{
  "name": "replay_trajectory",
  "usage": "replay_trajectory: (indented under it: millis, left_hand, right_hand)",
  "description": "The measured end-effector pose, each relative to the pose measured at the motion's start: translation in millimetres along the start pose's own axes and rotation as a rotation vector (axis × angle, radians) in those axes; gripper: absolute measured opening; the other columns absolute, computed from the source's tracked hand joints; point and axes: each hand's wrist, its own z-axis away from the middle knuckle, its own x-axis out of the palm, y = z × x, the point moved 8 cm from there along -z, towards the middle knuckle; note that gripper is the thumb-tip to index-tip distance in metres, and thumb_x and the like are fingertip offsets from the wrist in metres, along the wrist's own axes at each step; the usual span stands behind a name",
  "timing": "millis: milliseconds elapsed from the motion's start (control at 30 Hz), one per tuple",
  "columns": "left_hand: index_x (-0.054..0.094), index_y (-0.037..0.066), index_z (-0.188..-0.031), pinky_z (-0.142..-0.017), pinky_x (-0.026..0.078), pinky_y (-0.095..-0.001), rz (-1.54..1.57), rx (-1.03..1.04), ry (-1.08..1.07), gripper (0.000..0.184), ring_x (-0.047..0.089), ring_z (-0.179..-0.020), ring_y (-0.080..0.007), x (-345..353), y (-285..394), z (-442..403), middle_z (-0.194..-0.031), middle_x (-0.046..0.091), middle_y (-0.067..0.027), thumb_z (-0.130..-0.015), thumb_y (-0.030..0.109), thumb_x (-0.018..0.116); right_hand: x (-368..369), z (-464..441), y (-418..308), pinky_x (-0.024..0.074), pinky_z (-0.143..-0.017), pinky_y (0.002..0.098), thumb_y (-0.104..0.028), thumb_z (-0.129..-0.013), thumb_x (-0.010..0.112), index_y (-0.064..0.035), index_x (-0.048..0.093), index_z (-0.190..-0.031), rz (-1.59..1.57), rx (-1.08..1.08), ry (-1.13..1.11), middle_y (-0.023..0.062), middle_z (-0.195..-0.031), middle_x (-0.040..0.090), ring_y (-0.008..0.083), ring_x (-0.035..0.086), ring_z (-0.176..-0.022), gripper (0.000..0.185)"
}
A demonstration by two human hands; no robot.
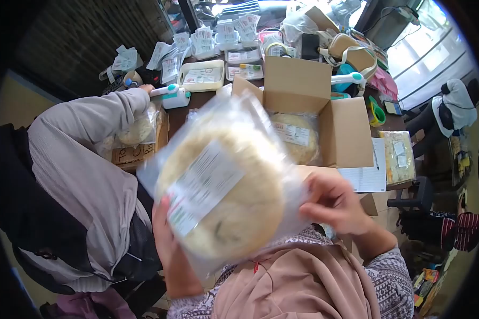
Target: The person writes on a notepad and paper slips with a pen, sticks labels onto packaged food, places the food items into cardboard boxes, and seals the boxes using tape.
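A clear plastic bag of round flat bread (250, 199) with a white printed label is raised in front of me, slightly blurred. My left hand (167, 239) grips its lower left side, the fingers partly hidden behind it. At the right edge, my right hand (332, 204) has curled fingers and pinches the plastic. Behind the bag stands an open cardboard box (347, 133) with its flaps up. Inside it lies another labelled bread pack (295, 138).
At left a co-worker's grey sleeve (85, 119) reaches toward a white and teal device (173, 95). Another box (133, 155) holds bagged bread. Labelled trays (202, 75), a notebook (364, 173), a wrapped pack (398, 157) and a dark stool (415, 196) surround the work area.
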Motion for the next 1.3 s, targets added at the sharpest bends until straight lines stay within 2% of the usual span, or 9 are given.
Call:
replay_trajectory:
  millis: [167,367,500,600,667,833,1033,1167,1300]
  left_hand:
    - [0.045,0.002,-0.119,-0.078,0.048,-0.0278,-0.243,0.050,-0.397,0.044,0.057,-0.092,-0.0137,149.3,-13.6,-115.1,-0.103,0.058,-0.0077,-0.083,0.021,0.063]
    - [0.036,-0.001,-0.126,-0.090,0.043,-0.0337,-0.540,-0.013,-0.452,0.062,0.054,-0.103,-0.0207,202.4,-89.9,-195.4,-0.112,0.055,-0.0131,-0.078,0.020,0.069]
    - [0.031,-0.001,-0.129,-0.096,0.036,-0.0382,-1.148,0.907,-0.039,0.069,0.046,-0.113,-0.0363,207.1,-28.3,-180.0,-0.125,0.044,-0.0246,-0.074,0.018,0.069]
    - [0.042,0.002,-0.122,-0.097,0.035,-0.0387,-1.223,1.045,-0.047,0.056,0.046,-0.113,-0.0354,206.4,-9.6,-154.1,-0.123,0.047,-0.0212,-0.074,0.017,0.067]
    - [0.046,0.004,-0.118,-0.097,0.034,-0.0410,-1.220,1.046,-0.029,0.050,0.045,-0.113,-0.0355,194.5,-3.8,-136.4,-0.123,0.045,-0.0198,-0.074,0.016,0.066]
    - [0.055,0.006,-0.107,-0.092,0.034,-0.0398,-1.202,0.965,0.170,0.034,0.047,-0.105,-0.0320,114.7,19.4,-74.5,-0.112,0.053,-0.0136,-0.075,0.013,0.064]
    - [0.059,0.002,-0.096,-0.069,0.045,-0.0256,-0.863,0.477,0.413,0.017,0.055,-0.077,-0.0125,-70.8,-39.1,-39.7,-0.088,0.060,-0.0056,-0.081,0.010,0.062]
    - [0.061,0.001,-0.093,-0.062,0.047,-0.0254,-1.001,0.284,0.252,0.017,0.058,-0.066,-0.0108,-69.8,-62.3,-27.5,-0.077,0.063,-0.0062,-0.084,0.016,0.060]
    - [0.061,0.004,-0.093,-0.065,0.049,-0.0308,-1.098,0.338,0.157,0.018,0.063,-0.072,-0.0211,-63.7,-69.8,-19.3,-0.081,0.063,-0.0103,-0.081,0.016,0.061]
  right_hand:
    - [-107.0,-2.3,29.7,0.0398,-0.062,0.0175,0.013,-0.071,0.054,-0.0021,0.048,-0.089,-0.002,0.059,0.340,-0.0018,-0.083,0.046,0.0037,0.047,-0.073,0.024]
    - [-161.7,-9.7,107.8,0.0442,-0.065,0.0220,0.009,-0.070,0.054,-0.0022,0.052,-0.087,0.434,0.248,0.317,0.0024,-0.081,0.050,0.0090,0.052,-0.071,0.021]
    - [-151.3,-23.1,112.1,0.0475,-0.068,0.0334,-0.002,-0.070,0.062,-0.0034,0.057,-0.085,1.223,0.192,0.183,0.0120,-0.080,0.055,0.0264,0.058,-0.069,0.015]
    - [-133.4,-64.1,117.0,0.0462,-0.073,0.0438,-0.010,-0.069,0.068,-0.0073,0.058,-0.097,1.282,0.155,0.040,0.0155,-0.102,0.054,0.0340,0.056,-0.088,0.029]
    - [-118.4,-82.6,126.4,0.0458,-0.075,0.0455,-0.013,-0.069,0.070,-0.0085,0.057,-0.101,1.285,-0.027,-0.048,0.0159,-0.108,0.052,0.0338,0.055,-0.095,0.035]
    - [-114.3,-102.0,172.8,0.0435,-0.085,0.0405,-0.021,-0.062,0.078,-0.0078,0.055,-0.103,1.466,0.429,-0.331,0.0153,-0.106,0.049,0.0330,0.053,-0.098,0.048]
    - [57.0,-51.5,-3.0,0.0455,-0.074,0.0365,-0.001,-0.073,0.064,-0.0037,0.057,-0.096,0.708,-0.442,-0.089,0.0120,-0.089,0.056,0.0279,0.056,-0.084,0.025]
    - [95.7,-78.3,195.0,0.0408,-0.086,0.0395,-0.015,-0.079,0.062,0.0002,0.044,-0.113,0.628,-0.049,0.105,0.0206,-0.106,0.050,0.0318,0.050,-0.100,0.041]
    - [14.9,-128.6,356.6,0.0434,-0.060,0.0345,-0.025,-0.082,0.061,0.0030,0.045,-0.102,0.481,0.442,0.644,0.0153,-0.084,0.052,0.0222,0.051,-0.068,0.038]
